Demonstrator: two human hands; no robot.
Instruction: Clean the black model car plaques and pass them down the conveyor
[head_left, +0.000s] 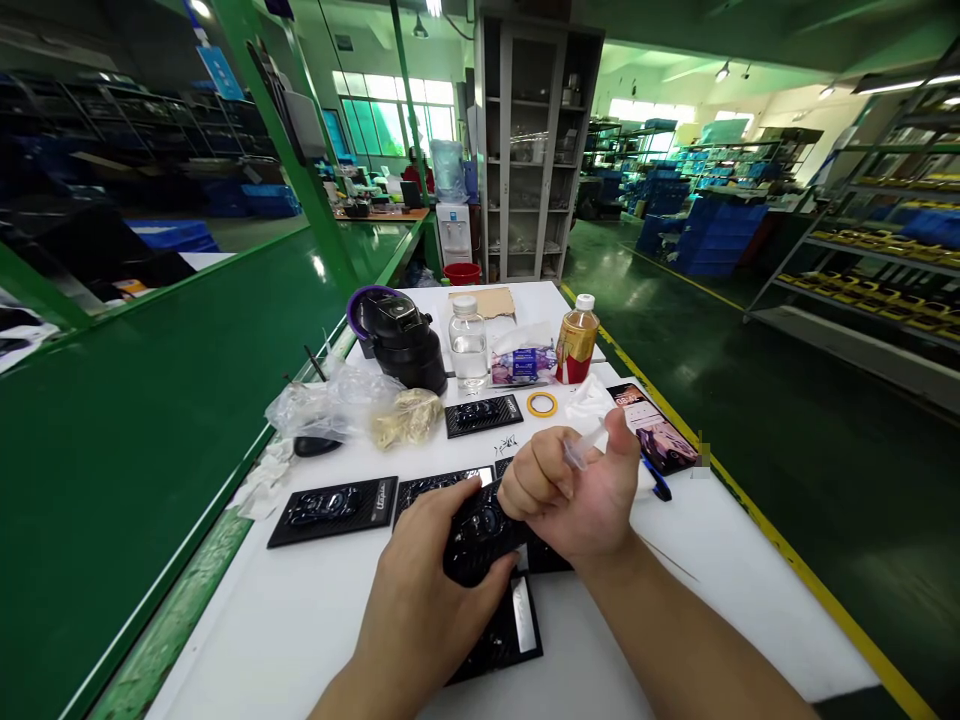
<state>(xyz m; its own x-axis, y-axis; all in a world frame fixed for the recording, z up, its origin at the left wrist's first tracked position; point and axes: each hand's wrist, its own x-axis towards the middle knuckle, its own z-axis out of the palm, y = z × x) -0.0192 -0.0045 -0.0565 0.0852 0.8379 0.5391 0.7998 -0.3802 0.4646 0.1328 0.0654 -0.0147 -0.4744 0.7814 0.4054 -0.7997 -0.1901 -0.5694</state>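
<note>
My left hand (420,575) has its thumb and fingers wrapped around a glossy black model car (480,535), held above the bench. My right hand (574,500) is closed on a small clear syringe (579,450), its thumb raised at the upper end. The syringe's tip is hidden by the fingers, which are close against the car. Under my hands lies a black carbon-patterned plate with a silver label (525,615), and more such plates sit partly covered behind. To the left, a black plate with a model car (334,508) lies flat; another plate (484,413) is farther back.
A yellow tape roll (541,404), phone (654,428), clear bottle (469,345), red-gold drink bottle (577,340) and tissue pack (523,366) stand or lie beyond my hands. Plastic bags (334,400) and a black helmet-like object (405,340) occupy the back left. The white bench (225,640) has a yellow-striped right edge.
</note>
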